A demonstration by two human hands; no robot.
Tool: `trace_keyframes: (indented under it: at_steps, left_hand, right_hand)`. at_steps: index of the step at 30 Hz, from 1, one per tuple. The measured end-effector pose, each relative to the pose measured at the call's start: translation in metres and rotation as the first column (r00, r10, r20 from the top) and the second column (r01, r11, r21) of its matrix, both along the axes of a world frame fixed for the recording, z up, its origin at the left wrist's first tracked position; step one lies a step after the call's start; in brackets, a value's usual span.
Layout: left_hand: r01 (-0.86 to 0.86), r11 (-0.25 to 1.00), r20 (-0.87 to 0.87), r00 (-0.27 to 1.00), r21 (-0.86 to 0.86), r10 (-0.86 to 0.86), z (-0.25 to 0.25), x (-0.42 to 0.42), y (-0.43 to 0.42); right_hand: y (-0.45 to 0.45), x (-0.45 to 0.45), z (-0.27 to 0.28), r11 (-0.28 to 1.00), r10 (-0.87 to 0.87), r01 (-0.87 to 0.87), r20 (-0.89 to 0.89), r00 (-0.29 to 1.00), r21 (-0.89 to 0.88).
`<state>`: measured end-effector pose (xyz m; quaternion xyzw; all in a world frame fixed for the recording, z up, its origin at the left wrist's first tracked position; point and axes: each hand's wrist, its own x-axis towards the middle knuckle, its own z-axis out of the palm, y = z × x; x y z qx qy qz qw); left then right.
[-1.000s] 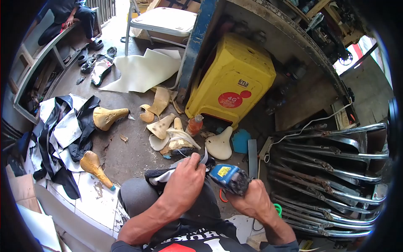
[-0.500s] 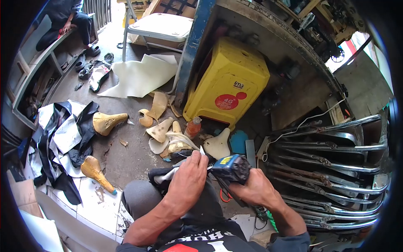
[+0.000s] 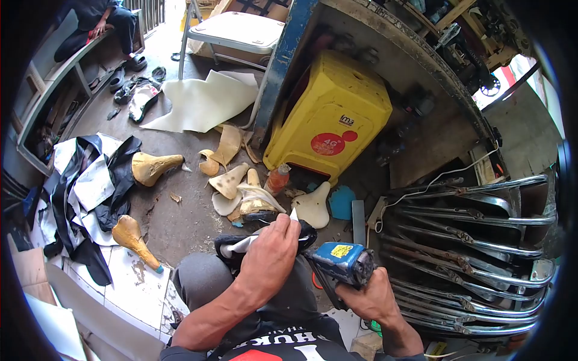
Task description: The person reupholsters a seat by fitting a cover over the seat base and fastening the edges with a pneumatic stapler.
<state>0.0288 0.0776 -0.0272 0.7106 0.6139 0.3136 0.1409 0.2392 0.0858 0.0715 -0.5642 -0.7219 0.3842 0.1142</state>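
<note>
Head view: a person bends over the lap [image 3: 289,293], handling work with bare hands.
Left hand [image 3: 270,256]: fingers curled narrow, pinching a black-and-white piece [image 3: 226,249]; a white tip pokes up past the fingertips.
Right hand [image 3: 368,296]: wrapped firmly round the handle of a blue tool [image 3: 332,256] that bears a yellow label.
Black-and-white piece: above the lap, partly covered by the hand; its dark far edge lies near the tool's nose, and whether they touch I cannot tell.
Floor [image 3: 171,213] ahead: a cream saddle shape [image 3: 313,207], with an orange bottle [image 3: 277,179] near it.
Picture left: two yellowish saddle shapes [image 3: 154,169] near crumpled black and white sheets [image 3: 91,192].
Beyond the bottle: a yellow stool [image 3: 343,114].
Picture right: stacked chrome frames [image 3: 475,239].
Top left: another person [image 3: 123,27], seated.
</note>
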Motion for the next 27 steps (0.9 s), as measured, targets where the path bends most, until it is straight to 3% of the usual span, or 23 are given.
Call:
trace_keyframes:
  at_steps: [5,13,19,20,21,22,23,24,25,26,27]
  left_hand:
    - [-0.014,1.0,-0.065,0.998,0.013,0.015,0.003,0.005,-0.004]
    - [0.046,0.999,-0.031,0.999,0.028,-0.045,0.001,0.01,-0.011]
    - [0.031,0.998,-0.041,0.999,0.055,-0.029,0.001,0.011,-0.015]
    - [0.016,1.0,0.156,0.988,-0.022,-0.012,0.005,0.005,-0.015]
    - [0.009,1.0,0.15,0.989,-0.008,-0.008,0.005,-0.004,-0.011]
    - [-0.001,0.999,0.243,0.97,-0.048,0.013,0.005,-0.014,-0.01]
    - [-0.008,0.996,0.336,0.941,-0.094,0.04,0.003,-0.024,-0.009]
    - [-0.053,0.995,0.347,0.935,-0.08,0.077,0.0,-0.03,-0.007]
    - [-0.078,0.993,0.342,0.934,-0.083,0.102,-0.006,-0.033,-0.005]
    - [-0.108,0.988,0.334,0.932,-0.111,0.14,-0.008,-0.036,-0.006]
    - [-0.122,0.985,0.327,0.932,-0.121,0.156,-0.007,-0.037,-0.003]
  right_hand:
    - [0.005,0.002,-0.012,0.993,0.108,-0.111,0.091,0.99,0.026]
    - [0.023,-0.046,0.026,0.978,0.187,-0.135,0.388,0.902,-0.158]
    - [0.026,-0.046,0.016,0.97,0.212,-0.14,0.412,0.886,-0.198]
    - [0.026,-0.043,0.016,0.963,0.239,-0.156,0.43,0.87,-0.219]
    - [0.027,-0.029,0.009,0.965,0.239,-0.164,0.428,0.871,-0.206]
    - [0.025,-0.003,-0.008,0.976,0.119,-0.089,0.144,0.982,-0.197]
    - [0.022,0.023,-0.027,0.976,-0.019,-0.015,-0.152,0.988,-0.218]
    - [0.016,0.05,-0.048,0.964,-0.185,0.11,-0.315,0.931,-0.241]
    - [0.005,0.075,-0.07,0.929,-0.345,0.232,-0.453,0.822,-0.287]
    - [-0.006,0.091,-0.094,0.864,-0.498,0.383,-0.448,0.743,-0.325]
    - [-0.014,0.091,-0.116,0.809,-0.585,0.532,-0.427,0.689,-0.25]
